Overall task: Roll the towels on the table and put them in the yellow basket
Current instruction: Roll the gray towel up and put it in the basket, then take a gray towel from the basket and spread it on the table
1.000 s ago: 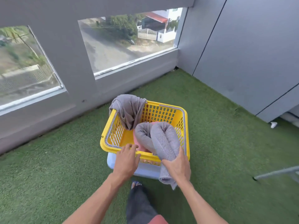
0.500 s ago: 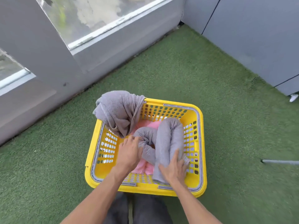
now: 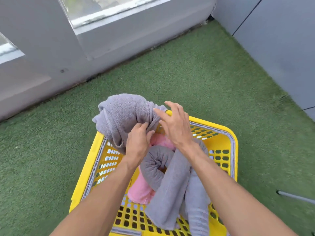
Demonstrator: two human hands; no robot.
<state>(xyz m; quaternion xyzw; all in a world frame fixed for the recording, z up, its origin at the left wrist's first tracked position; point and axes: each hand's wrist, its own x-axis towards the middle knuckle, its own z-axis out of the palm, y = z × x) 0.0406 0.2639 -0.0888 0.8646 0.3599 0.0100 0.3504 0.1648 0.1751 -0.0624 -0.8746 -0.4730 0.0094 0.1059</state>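
The yellow basket sits on green turf below me. Inside lie a rolled grey towel, bent into a loop, and a pink towel under it. A second grey towel is draped bunched over the basket's far left corner. My left hand pinches the lower fold of this draped towel. My right hand hovers just to its right, fingers spread and relaxed, over the basket's far rim; I cannot tell whether it touches the towel.
Green artificial turf covers the floor all round. A grey wall with windows runs along the far left, grey panels on the right. A thin grey metal bar lies on the turf at the right.
Both hands left the rolled grey towel inside the basket and moved up to the draped grey towel at the far left corner; my left hand now pinches it. The view moved closer.
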